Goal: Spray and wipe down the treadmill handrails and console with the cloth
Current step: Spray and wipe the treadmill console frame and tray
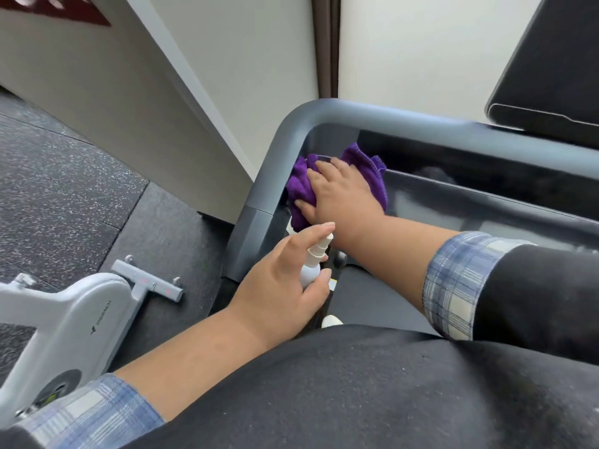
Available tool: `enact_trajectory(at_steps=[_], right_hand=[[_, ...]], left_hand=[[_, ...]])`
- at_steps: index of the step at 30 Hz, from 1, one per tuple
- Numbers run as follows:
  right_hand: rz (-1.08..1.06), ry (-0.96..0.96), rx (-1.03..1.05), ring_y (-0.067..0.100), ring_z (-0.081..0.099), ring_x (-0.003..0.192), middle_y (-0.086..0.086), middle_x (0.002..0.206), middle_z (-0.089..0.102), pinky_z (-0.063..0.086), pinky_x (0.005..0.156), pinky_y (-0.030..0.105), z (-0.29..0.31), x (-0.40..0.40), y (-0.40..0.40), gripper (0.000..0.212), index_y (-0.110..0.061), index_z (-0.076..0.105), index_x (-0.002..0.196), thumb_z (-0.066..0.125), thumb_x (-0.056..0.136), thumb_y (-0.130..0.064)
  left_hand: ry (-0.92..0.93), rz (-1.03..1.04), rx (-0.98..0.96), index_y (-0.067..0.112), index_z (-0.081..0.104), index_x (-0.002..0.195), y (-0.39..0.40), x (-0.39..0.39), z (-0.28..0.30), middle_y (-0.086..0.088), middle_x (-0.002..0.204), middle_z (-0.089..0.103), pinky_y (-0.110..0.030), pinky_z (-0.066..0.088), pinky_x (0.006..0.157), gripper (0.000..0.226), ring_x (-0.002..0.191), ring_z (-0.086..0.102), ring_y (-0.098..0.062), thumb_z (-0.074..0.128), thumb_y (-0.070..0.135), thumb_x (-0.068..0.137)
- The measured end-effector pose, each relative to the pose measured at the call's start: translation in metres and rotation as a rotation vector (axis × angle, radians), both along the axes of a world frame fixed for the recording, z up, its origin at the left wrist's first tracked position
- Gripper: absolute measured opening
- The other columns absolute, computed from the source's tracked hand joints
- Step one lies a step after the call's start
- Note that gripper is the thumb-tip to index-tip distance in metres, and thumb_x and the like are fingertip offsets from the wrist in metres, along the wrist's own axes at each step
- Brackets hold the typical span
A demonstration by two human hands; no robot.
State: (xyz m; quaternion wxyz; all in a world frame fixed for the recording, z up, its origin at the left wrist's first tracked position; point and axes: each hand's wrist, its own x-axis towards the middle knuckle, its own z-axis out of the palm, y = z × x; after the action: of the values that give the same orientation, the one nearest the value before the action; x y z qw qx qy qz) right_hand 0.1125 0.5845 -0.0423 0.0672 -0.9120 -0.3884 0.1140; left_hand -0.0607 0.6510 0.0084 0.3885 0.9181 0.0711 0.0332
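My right hand (340, 192) presses a crumpled purple cloth (303, 186) flat against the inner left corner of the treadmill's dark console tray (486, 202), just inside the curved grey handrail (282, 147). Its fingers lie spread and fairly straight on the cloth. Below it, my left hand (278, 286) grips a small white spray bottle (312, 267), index finger on top of the nozzle, which points up toward the cloth. The bottle's lower part is hidden in my palm. The black console screen (551, 76) stands at the upper right.
A white exercise bike (64, 319) with a grey foot bar (149, 280) stands on the speckled rubber floor at the left. A white wall and a dark post rise behind the treadmill. The black belt (372, 296) lies below my arms.
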Motion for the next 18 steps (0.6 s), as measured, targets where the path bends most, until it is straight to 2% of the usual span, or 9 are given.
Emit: enact_trajectory(at_steps=[2, 4, 6, 8, 10, 13, 16, 18], right_hand=[[0.041, -0.021, 0.019, 0.03, 0.038, 0.133, 0.006, 0.145, 0.048, 0.031, 0.112, 0.044, 0.004, -0.003, -0.004, 0.063, -0.016, 0.048, 0.14, 0.038, 0.096, -0.06], [0.091, 0.029, 0.0, 0.028, 0.039, 0.131, 0.003, 0.146, 0.046, 0.035, 0.108, 0.041, 0.014, -0.007, -0.012, 0.064, -0.019, 0.046, 0.142, 0.025, 0.094, -0.056], [0.141, 0.105, -0.036, 0.027, 0.041, 0.13, 0.0, 0.145, 0.047, 0.039, 0.102, 0.04, 0.025, -0.017, -0.023, 0.081, -0.022, 0.048, 0.141, 0.008, 0.081, -0.058], [0.13, 0.135, -0.008, 0.025, 0.048, 0.119, -0.003, 0.132, 0.056, 0.042, 0.095, 0.041, 0.029, -0.029, -0.038, 0.085, -0.022, 0.059, 0.129, 0.005, 0.076, -0.061], [0.075, 0.181, 0.073, 0.021, 0.054, 0.105, -0.006, 0.114, 0.064, 0.044, 0.093, 0.041, 0.03, -0.036, -0.06, 0.068, -0.022, 0.065, 0.111, 0.016, 0.086, -0.062], [-0.032, 0.321, 0.272, 0.016, 0.054, 0.086, -0.008, 0.089, 0.063, 0.044, 0.086, 0.039, 0.039, -0.038, -0.095, 0.039, -0.021, 0.061, 0.088, 0.038, 0.094, -0.052], [-0.084, 0.387, 0.387, 0.015, 0.053, 0.083, -0.01, 0.082, 0.06, 0.044, 0.08, 0.04, 0.054, -0.042, -0.122, 0.029, -0.023, 0.057, 0.084, 0.042, 0.096, -0.044], [-0.095, 0.41, 0.416, 0.014, 0.055, 0.086, -0.011, 0.086, 0.062, 0.044, 0.081, 0.038, 0.06, -0.047, -0.137, 0.027, -0.023, 0.058, 0.086, 0.043, 0.097, -0.043]], left_hand=[[-0.027, 0.019, -0.006, 0.05, 0.028, 0.136, 0.005, 0.002, 0.004, 0.015, 0.108, 0.057, -0.023, 0.05, 0.081, 0.06, 0.092, 0.058, 0.001, 0.057, 0.032, 0.086], [-0.049, 0.024, -0.008, 0.05, 0.029, 0.135, 0.007, 0.008, 0.006, 0.012, 0.11, 0.059, -0.03, 0.051, 0.082, 0.059, 0.094, 0.06, -0.006, 0.055, 0.034, 0.085], [-0.062, 0.044, -0.013, 0.05, 0.03, 0.134, 0.009, 0.016, 0.008, 0.011, 0.112, 0.06, -0.027, 0.049, 0.084, 0.06, 0.096, 0.061, -0.006, 0.059, 0.032, 0.085], [-0.071, 0.093, -0.025, 0.054, 0.032, 0.132, 0.01, 0.027, 0.011, 0.016, 0.115, 0.06, -0.017, 0.047, 0.085, 0.062, 0.095, 0.06, -0.002, 0.063, 0.027, 0.085], [-0.083, 0.139, -0.031, 0.058, 0.031, 0.13, 0.013, 0.04, 0.015, 0.019, 0.109, 0.061, -0.011, 0.044, 0.082, 0.065, 0.094, 0.059, 0.001, 0.065, 0.023, 0.087], [-0.072, 0.168, -0.022, 0.06, 0.03, 0.129, 0.02, 0.062, 0.019, 0.018, 0.098, 0.06, -0.021, 0.047, 0.078, 0.065, 0.088, 0.059, -0.002, 0.063, 0.022, 0.088], [0.011, 0.168, 0.009, 0.057, 0.031, 0.131, 0.021, 0.082, 0.019, 0.014, 0.099, 0.06, -0.033, 0.05, 0.08, 0.061, 0.085, 0.06, -0.007, 0.059, 0.024, 0.089], [0.075, 0.139, 0.068, 0.055, 0.03, 0.133, 0.018, 0.094, 0.016, 0.01, 0.105, 0.06, -0.033, 0.048, 0.079, 0.059, 0.086, 0.059, -0.014, 0.057, 0.024, 0.09]])
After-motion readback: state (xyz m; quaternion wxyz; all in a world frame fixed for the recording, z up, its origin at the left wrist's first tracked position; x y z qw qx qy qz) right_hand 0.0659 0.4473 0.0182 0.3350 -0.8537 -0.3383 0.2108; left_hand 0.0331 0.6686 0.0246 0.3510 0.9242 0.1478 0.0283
